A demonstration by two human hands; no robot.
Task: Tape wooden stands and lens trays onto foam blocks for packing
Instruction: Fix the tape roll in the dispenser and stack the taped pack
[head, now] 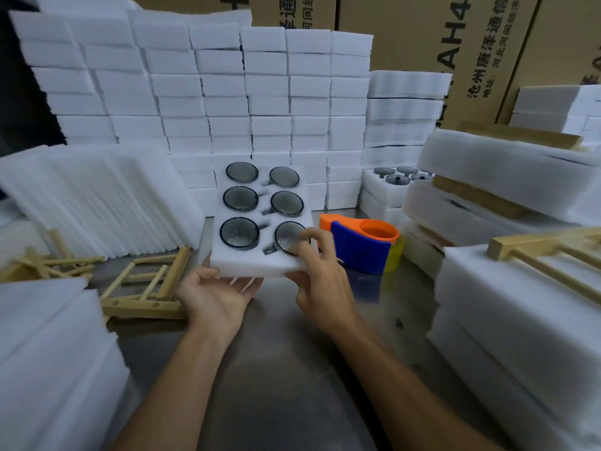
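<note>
Above a grey metal worktop hemmed in by packing stock, a person is holding a white foam lens tray with six round dark-rimmed lenses set in two columns, tilted up so its face is turned toward the camera. The left hand is lying palm-up under the tray's near edge, fingers straight and carrying it from below. The right hand is clamping the near right corner, thumb under the edge and blurred fingers curling over the nearest right lens.

The tray's long axis is running away from the person, with the grip entirely at the near end and the far end hanging unsupported. An orange-and-blue plastic tape dispenser with a yellowish roll is standing just beside the tray on the right, so the right hand is the nearer one to it. A pale wooden stand of dowels and rails is lying flat on the worktop near the left hand, with loose wooden pieces farther left.

Open room looks tight: stacks of white foam blocks are walling the back, leaning white foam sheets are crowding the left, and finished foam bundles with wooden stands taped on are piled at right. The bare strip of worktop in front of the hands appears to be the only place to set the tray down flat.
</note>
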